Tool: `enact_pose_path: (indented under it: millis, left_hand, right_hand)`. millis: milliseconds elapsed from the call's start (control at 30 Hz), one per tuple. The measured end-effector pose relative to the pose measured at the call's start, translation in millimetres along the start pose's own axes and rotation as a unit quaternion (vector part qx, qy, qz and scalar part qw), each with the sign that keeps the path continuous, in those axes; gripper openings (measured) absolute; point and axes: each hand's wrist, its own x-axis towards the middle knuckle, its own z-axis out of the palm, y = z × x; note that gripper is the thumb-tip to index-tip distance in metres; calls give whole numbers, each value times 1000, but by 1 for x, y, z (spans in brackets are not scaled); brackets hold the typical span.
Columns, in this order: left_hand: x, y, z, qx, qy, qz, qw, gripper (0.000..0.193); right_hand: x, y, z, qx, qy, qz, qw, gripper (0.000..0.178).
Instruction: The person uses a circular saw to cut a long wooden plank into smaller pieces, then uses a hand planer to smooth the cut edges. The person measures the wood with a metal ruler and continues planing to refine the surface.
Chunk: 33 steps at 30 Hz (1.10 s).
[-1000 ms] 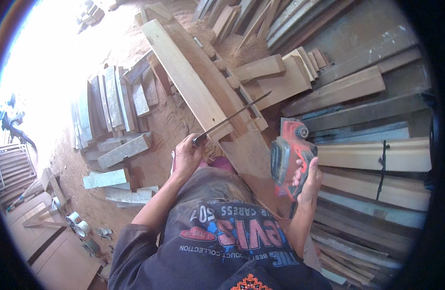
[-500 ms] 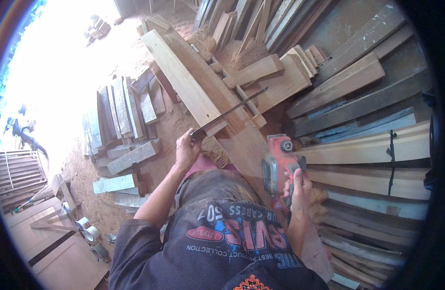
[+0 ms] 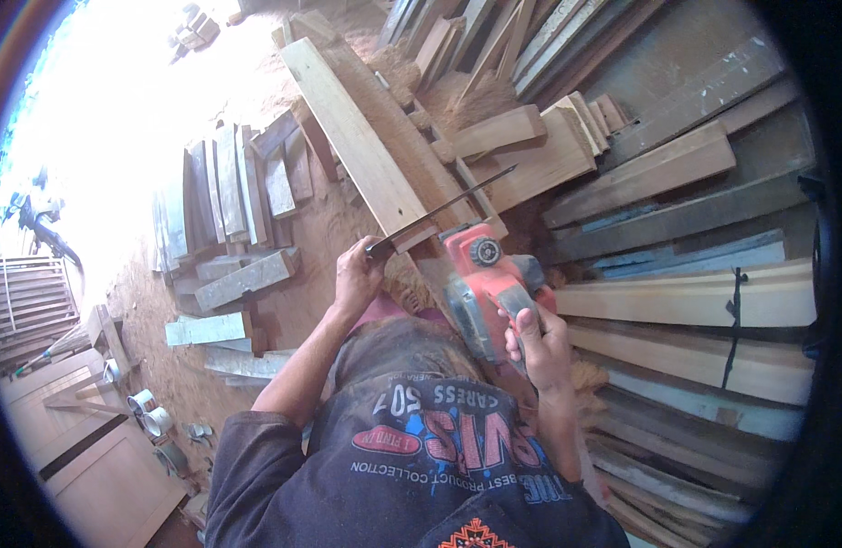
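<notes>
My left hand (image 3: 356, 277) is closed around the near end of a long, thin, dark bar (image 3: 457, 199), perhaps metal. The bar slants away to the right, across the near end of a pale plank (image 3: 352, 142). That plank lies lengthwise along a dusty wooden workbench (image 3: 430, 178). In my right hand (image 3: 541, 340) is a red and grey electric hand planer (image 3: 478, 283), gripped by its rear handle. The planer is near the bench's near end, just right of the plank; whether it touches the bench I cannot tell.
Wood offcuts (image 3: 224, 196) lie on the sawdusty floor to the left. Long boards (image 3: 686, 297) are stacked close on my right. Short planks (image 3: 498, 132) rest across the bench's right side. Wood shavings (image 3: 393, 73) heap near its far end. Panelled doors (image 3: 119, 475) lie at lower left.
My right hand has brought the planer leftward and forward, closer to the near end of the plank. The left hand keeps hold of the dark bar. The view has shifted slightly.
</notes>
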Motion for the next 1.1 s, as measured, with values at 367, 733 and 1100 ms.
enact_pose_path:
  millis: [367,733,1100]
  left_hand:
    - [-1,1,2,-21,1,-32,999,14]
    - [-18,-39,-38,-248,159,-132,947,15]
    - [-34,-58,-94,-224,274,-161,921,16]
  right_hand:
    - [24,-14,14,-98,-50,40,993,54]
    - [93,-51,63,-80,-69,67,992,50]
    - [180,-93,123,-56,-73,-9,996,52]
